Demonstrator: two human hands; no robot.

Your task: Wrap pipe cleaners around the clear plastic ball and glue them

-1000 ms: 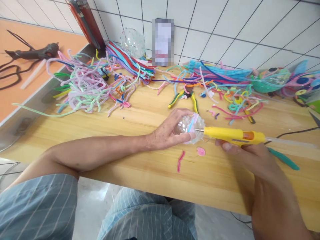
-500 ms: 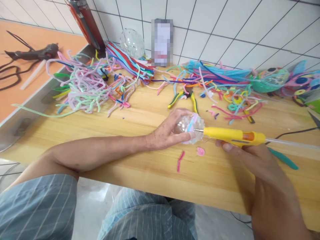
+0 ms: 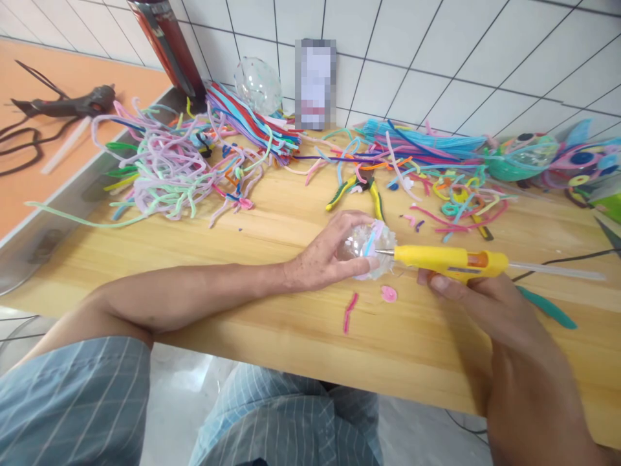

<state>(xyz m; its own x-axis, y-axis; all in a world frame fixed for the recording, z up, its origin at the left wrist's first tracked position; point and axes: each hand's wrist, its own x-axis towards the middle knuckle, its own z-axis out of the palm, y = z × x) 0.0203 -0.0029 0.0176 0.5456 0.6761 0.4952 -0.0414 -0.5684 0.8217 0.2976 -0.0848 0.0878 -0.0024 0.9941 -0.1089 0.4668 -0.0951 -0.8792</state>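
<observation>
My left hand (image 3: 334, 249) is wrapped round a clear plastic ball (image 3: 356, 239) with pale lilac and blue strips on it, steadying it over the table. My right hand (image 3: 466, 291) grips a yellow glue gun (image 3: 431, 257), a clear glue stick (image 3: 557, 268) jutting from its back. The gun's metal nozzle is at the right part of the ball, by my left thumb; whether it touches the surface I cannot tell. Below the ball lie a pink coiled disc (image 3: 389, 294) and a short dark pink pipe cleaner piece (image 3: 349, 313).
Yellow-handled pliers (image 3: 356, 188) lie behind the ball. Tangled pipe cleaners (image 3: 165, 162) fill the left; bundles (image 3: 427, 142) line the wall. A phone (image 3: 316, 84) leans there near another clear ball (image 3: 258, 84). A black glue gun (image 3: 68, 102) rests far left, a teal tool (image 3: 548, 307) right.
The glue gun's back end has swung slightly left and down with my right hand, its nozzle staying by the ball. My left hand and the ball have hardly moved.
</observation>
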